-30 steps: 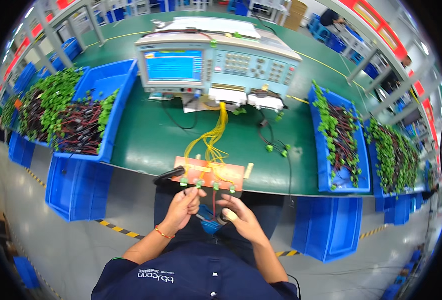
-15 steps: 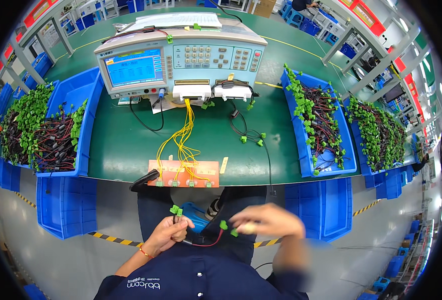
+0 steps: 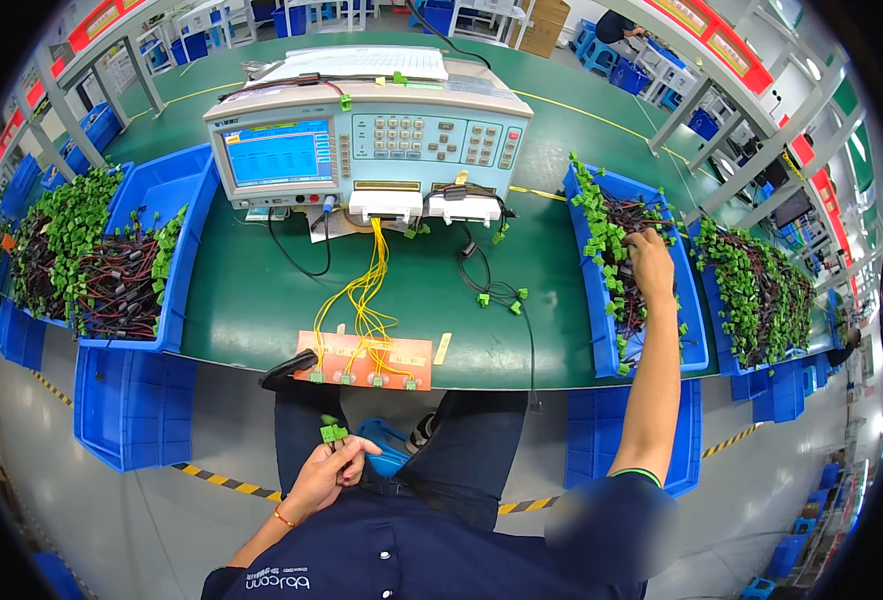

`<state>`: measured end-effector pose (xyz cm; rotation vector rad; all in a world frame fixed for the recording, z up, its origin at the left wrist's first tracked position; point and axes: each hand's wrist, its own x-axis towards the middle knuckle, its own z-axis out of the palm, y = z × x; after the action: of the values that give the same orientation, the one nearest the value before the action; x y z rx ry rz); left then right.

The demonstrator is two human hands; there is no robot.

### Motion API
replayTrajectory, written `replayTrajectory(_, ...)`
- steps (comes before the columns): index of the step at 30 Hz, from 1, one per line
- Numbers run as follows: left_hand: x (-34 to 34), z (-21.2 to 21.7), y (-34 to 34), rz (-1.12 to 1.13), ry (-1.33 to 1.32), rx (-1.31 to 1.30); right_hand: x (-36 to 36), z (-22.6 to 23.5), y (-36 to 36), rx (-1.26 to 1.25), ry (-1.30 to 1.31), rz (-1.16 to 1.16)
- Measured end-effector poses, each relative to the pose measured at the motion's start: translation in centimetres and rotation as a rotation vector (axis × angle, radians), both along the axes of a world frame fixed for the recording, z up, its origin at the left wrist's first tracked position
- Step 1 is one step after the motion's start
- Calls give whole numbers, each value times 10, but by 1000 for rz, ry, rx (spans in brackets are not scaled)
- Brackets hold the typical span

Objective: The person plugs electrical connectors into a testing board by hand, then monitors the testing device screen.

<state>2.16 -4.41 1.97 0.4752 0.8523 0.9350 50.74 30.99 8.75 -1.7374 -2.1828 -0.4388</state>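
My left hand [image 3: 330,475] is closed over my lap, pinching a cable whose green connectors [image 3: 333,433] stick up above the fingers. The rest of that cable is hidden by the hand. Out to the right, my right hand [image 3: 649,262] reaches into a blue bin [image 3: 697,335] of red and black cables with green connectors [image 3: 602,235]. Its fingers are drawn together, pointing down among the cables; what is between them cannot be made out. An orange board [image 3: 387,352] with small connectors along its front edge lies at the table edge, wired by yellow wires [image 3: 367,275] to a tester [image 3: 402,130].
Blue bins of cables stand at the left [image 3: 177,270] and far right [image 3: 757,285]. A black-handled object [image 3: 287,372] juts over the table edge beside the board. A loose black cable [image 3: 502,290] lies on the green table [image 3: 242,290]. Blue bins [image 3: 132,410] hang below.
My right hand has gone from beside the cable over my lap up and right into the blue bin. My left hand has shifted slightly left and down, still holding green connectors.
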Motion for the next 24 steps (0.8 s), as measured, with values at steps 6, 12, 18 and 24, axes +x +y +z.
replayTrajectory(6, -1, 3, 7, -20, 60, -33, 16, 47, -39, 316, 732, 89)
replayTrajectory(12, 13, 7, 20, -109, 125, 33, -61, 123, -129, 712, 1013, 385)
replayTrajectory(18, 31, 15, 28, -109, 67, 225, -182, 87, -232, 209, 1348, 484)
replayTrajectory(24, 36, 22, 25, 89, 55, 299, -278, -30, -280, -687, 1291, 408)
